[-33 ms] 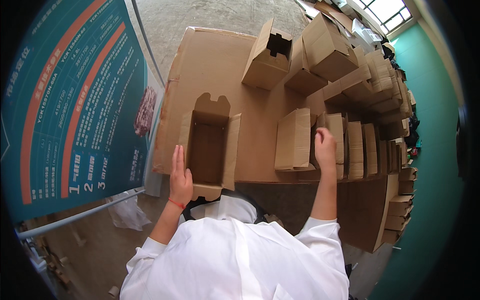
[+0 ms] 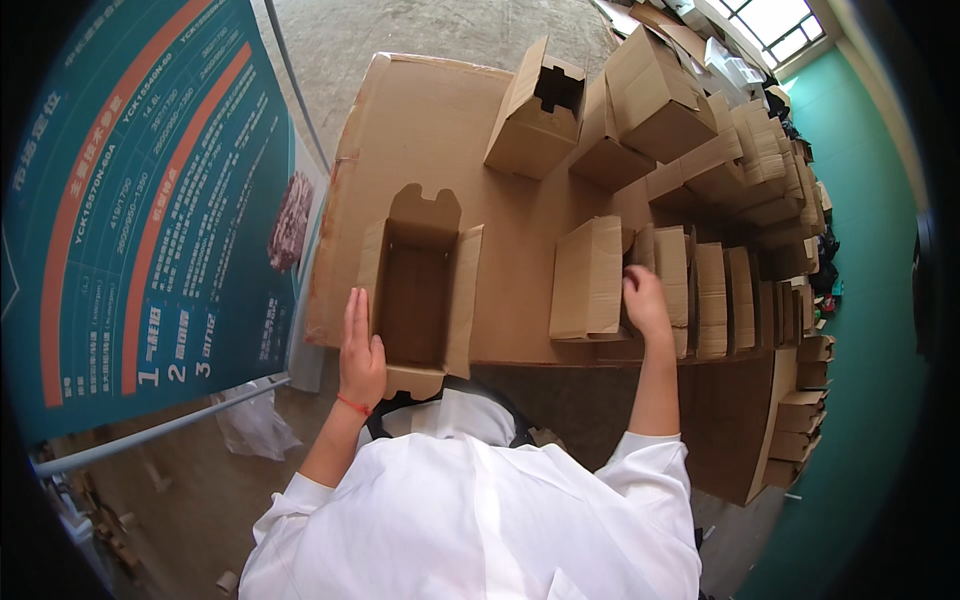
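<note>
An open cardboard box [image 2: 415,300] stands upright in front of me with its flaps spread and its inside dark. My left hand [image 2: 361,350] lies flat along the left side of this box, fingers stretched out and together. Over to the right, my right hand [image 2: 648,302] is at a row of partly folded cartons. Its fingers are curled in at the gap between the front carton [image 2: 588,280] and the carton behind it [image 2: 670,265]. The fingertips are partly hidden there, so what they pinch cannot be made out.
All this is on a large cardboard-covered surface [image 2: 400,120]. An open box [image 2: 535,110] and a bigger box [image 2: 655,95] stand at the far side, beside more stacked cartons [image 2: 760,150]. A teal printed board [image 2: 150,200] stands at the left, a plastic bag [image 2: 255,420] below it.
My right hand has shifted slightly left and toward me, its fingertips lower at the gap between the cartons. My left hand and the open box look unmoved.
</note>
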Action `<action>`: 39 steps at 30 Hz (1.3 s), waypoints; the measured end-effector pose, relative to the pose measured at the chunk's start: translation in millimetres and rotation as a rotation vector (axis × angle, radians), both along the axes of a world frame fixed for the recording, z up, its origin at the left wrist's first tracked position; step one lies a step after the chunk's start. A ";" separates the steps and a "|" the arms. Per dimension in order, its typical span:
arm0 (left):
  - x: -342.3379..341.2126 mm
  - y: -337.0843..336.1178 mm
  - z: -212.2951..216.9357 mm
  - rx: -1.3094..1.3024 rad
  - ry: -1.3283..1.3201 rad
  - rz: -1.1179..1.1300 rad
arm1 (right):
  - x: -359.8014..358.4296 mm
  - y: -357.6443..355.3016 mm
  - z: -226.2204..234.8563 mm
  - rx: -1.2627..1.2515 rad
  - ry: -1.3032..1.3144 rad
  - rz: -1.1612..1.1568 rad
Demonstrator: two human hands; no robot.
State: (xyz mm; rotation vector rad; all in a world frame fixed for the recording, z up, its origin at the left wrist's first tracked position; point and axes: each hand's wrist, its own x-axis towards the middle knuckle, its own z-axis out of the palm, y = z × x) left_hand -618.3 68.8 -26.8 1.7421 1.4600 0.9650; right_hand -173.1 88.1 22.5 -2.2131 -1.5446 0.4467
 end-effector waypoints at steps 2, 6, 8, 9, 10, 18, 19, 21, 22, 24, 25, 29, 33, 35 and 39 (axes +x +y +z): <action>-1.2 2.3 0.3 -0.005 0.011 0.016 | 14.1 -3.8 -48.4 -0.222 0.491 -0.098; -10.1 12.5 -3.1 -0.010 0.010 0.084 | -1.3 -0.5 -83.5 -0.318 1.251 -0.508; -16.7 16.8 -7.5 0.014 0.038 0.133 | 0.5 7.0 -85.9 -0.320 1.173 -0.465; -19.8 19.0 -7.5 0.017 0.055 0.145 | 0.8 7.7 -87.2 -0.322 1.145 -0.448; -23.4 21.8 -7.3 0.017 0.064 0.148 | 1.3 5.2 -84.1 -0.317 1.100 -0.439; -43.1 34.6 -7.4 0.036 0.194 0.117 | 12.2 8.6 -76.3 -0.321 0.904 -0.343; -42.6 34.5 -7.2 0.035 0.191 0.120 | 14.9 6.7 -75.5 -0.326 0.885 -0.329; -45.3 33.6 -4.8 -0.001 0.193 0.126 | 24.1 2.0 -68.7 -0.351 0.854 -0.300; -45.3 33.6 -5.2 0.001 0.192 0.129 | 28.9 -1.2 -64.5 -0.367 0.844 -0.290; -45.2 33.7 -7.0 0.025 0.221 0.131 | 39.3 -8.4 -54.6 -0.394 0.824 -0.272; -44.9 33.9 -9.3 0.027 0.205 0.128 | 42.2 -11.4 -51.7 -0.401 0.816 -0.268; -45.5 34.4 -14.5 0.033 0.180 0.122 | 44.3 -12.6 -62.5 -0.414 0.789 -0.264; -46.4 34.5 -3.0 0.056 0.308 0.132 | 41.0 -13.2 -91.7 -0.371 0.786 -0.261; -46.4 36.0 10.3 0.017 0.434 0.153 | 7.6 -1.3 -70.1 -0.272 0.778 -0.324; -44.1 39.6 25.0 0.041 0.578 0.208 | 24.9 -13.4 -81.7 -0.256 0.757 -0.188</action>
